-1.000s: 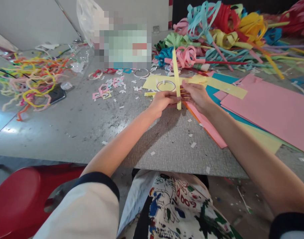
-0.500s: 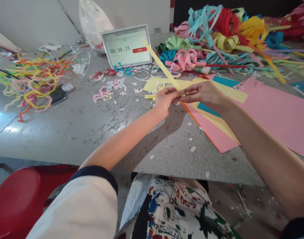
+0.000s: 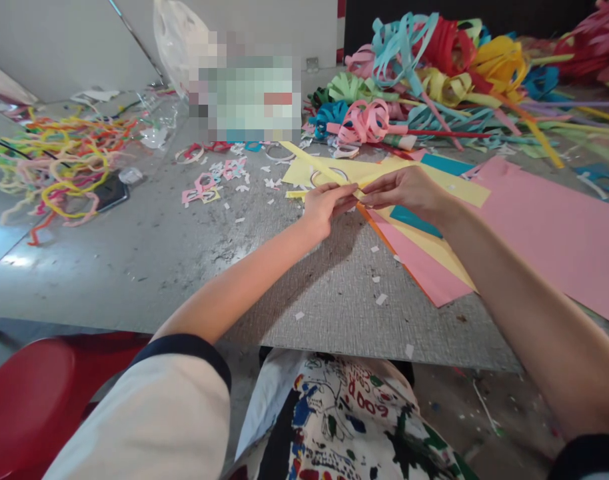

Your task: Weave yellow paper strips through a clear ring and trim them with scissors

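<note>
Between my two hands is a yellow paper strip (image 3: 312,160), its long end slanting up and away to the left. My left hand (image 3: 325,207) pinches it near its lower end. From the right, the fingertips of my right hand (image 3: 404,190) close on the same end, close to the left fingers. Just behind the hands, a roll of tape (image 3: 329,176) lies on yellow paper (image 3: 297,171). Pink sheets (image 3: 544,220) and a teal sheet (image 3: 415,220) lie partly under my right forearm.
Curled paper-strip flowers (image 3: 367,121) pile up at the back right. Tangled pipe cleaners (image 3: 69,167) lie at the left beside a dark phone (image 3: 112,193). A white plastic bag (image 3: 177,40) stands behind. Paper scraps (image 3: 227,170) dot the table; a red stool (image 3: 34,393) is at lower left.
The strip's long end has swung down and leans lower toward the table. Both hands stay together on its lower end. The tablet screen at the back is now pixelated.
</note>
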The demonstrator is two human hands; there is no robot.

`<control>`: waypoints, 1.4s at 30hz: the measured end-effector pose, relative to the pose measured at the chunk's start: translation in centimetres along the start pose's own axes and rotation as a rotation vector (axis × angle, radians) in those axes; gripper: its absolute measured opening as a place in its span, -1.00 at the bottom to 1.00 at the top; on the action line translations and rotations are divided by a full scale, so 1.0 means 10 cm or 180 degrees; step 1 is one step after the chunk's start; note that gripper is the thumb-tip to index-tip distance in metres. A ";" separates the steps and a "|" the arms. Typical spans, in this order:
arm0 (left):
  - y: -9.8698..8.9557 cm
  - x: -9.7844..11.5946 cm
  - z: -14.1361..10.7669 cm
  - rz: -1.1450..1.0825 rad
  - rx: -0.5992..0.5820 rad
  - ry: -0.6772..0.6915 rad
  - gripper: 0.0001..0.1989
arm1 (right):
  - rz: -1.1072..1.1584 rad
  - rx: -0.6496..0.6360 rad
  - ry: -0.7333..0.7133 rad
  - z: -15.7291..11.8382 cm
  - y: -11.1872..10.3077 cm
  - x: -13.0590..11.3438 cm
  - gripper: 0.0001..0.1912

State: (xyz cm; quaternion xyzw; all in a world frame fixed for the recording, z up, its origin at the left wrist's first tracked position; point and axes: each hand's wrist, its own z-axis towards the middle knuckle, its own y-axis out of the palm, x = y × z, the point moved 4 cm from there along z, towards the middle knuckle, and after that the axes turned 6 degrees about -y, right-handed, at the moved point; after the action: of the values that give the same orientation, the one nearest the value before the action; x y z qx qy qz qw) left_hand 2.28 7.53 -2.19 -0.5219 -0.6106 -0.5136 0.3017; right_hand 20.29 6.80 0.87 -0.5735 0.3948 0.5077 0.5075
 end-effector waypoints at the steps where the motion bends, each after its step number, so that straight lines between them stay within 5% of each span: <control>1: 0.01 0.00 -0.01 -0.0001 -0.0006 -0.0008 -0.74 | -0.0014 -0.0020 -0.0013 0.00 -0.01 0.00 -0.65; 9: 0.03 -0.04 -0.03 -0.0126 0.0024 0.0016 -0.77 | -0.0120 0.0060 0.0001 -0.02 0.06 -0.01 -0.68; 17: -0.14 0.05 0.11 -0.0094 0.0177 0.0205 -0.71 | -0.0386 0.0134 0.0031 0.00 -0.19 0.03 -0.73; 24: -0.03 0.00 0.08 -0.0103 0.0052 0.0192 -0.74 | -0.0400 0.0007 -0.0260 0.02 0.02 -0.09 -0.70; 30: -0.06 0.07 0.07 -0.0284 0.0133 0.0240 -0.87 | -0.0733 0.0168 -0.0154 0.08 -0.09 -0.06 -0.72; 38: 0.06 -0.02 0.04 -0.0176 0.0012 0.0239 -0.81 | -0.0742 0.0161 -0.0389 0.09 0.10 -0.16 -0.79; 42: 0.03 0.01 0.03 -0.0529 0.0067 0.0148 -0.83 | -0.1107 0.0017 -0.0412 0.11 0.02 -0.16 -0.79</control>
State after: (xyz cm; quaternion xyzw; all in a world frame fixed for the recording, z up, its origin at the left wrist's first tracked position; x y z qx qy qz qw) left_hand 2.60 7.79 -2.09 -0.4542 -0.6500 -0.5424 0.2776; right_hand 19.64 7.76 2.41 -0.5978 0.2576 0.4471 0.6135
